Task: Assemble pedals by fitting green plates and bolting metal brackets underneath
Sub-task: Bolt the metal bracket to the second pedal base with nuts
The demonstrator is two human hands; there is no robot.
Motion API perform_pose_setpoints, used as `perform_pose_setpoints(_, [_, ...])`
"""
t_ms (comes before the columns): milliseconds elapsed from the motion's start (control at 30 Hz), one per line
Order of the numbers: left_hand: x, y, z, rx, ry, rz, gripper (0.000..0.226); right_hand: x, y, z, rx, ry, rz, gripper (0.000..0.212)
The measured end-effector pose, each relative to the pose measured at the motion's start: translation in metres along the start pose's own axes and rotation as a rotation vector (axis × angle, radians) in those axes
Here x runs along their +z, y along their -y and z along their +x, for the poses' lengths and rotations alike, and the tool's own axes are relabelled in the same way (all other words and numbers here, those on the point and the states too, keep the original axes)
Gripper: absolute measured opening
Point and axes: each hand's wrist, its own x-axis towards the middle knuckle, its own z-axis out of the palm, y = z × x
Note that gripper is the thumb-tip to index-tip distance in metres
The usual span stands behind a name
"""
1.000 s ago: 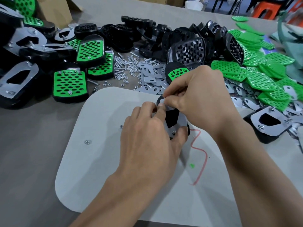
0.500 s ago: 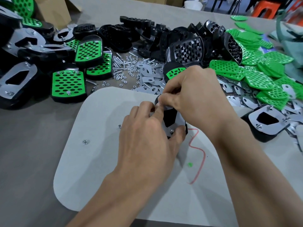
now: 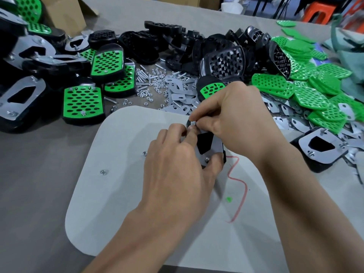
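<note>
- While the pedal (image 3: 224,155) lies underside-up on the white board (image 3: 118,194) in the middle of the worktop (image 3: 29,174), both grips work on it.
- The left grip (image 3: 173,170) grasps the pedal's near end, with the thumb curled against the edge just beside a bolt head (image 3: 206,159) set in the metal bracket (image 3: 217,143).
- The right grip (image 3: 232,115) is curled over the far end and its fingertips pinch the metal bracket's tip; any small part between them is hidden.
- Two loose nuts (image 3: 103,172) lie on the board left of the grips, and a red scribble (image 3: 238,194) runs to their right.
- Beyond the board lie scattered bolts and nuts (image 3: 145,79), spare brackets (image 3: 181,95) and black pedal shells (image 3: 220,60).
- Green plates (image 3: 315,95) are heaped at the right, and finished pedals (image 3: 82,101) at the left.
</note>
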Motion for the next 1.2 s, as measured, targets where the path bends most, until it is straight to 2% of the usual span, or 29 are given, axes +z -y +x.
perform_pose_setpoints(267, [0.000,-0.001,0.001,0.007,-0.010,-0.006,0.052,0.001,0.005,-0.003,0.017,-0.039,-0.032,0.022])
perform_pose_setpoints(500, [0.000,-0.001,0.002,-0.015,-0.039,-0.003,0.046,0.001,0.001,-0.005,0.075,-0.087,0.072,0.020])
perform_pose_setpoints(933, [0.000,-0.003,0.003,-0.030,0.000,-0.018,0.056,0.001,0.000,-0.001,0.047,-0.067,-0.029,0.020])
perform_pose_setpoints(1200, [-0.001,-0.002,0.003,-0.015,0.014,-0.043,0.059,-0.002,0.013,0.000,-0.043,-0.009,-0.221,0.016])
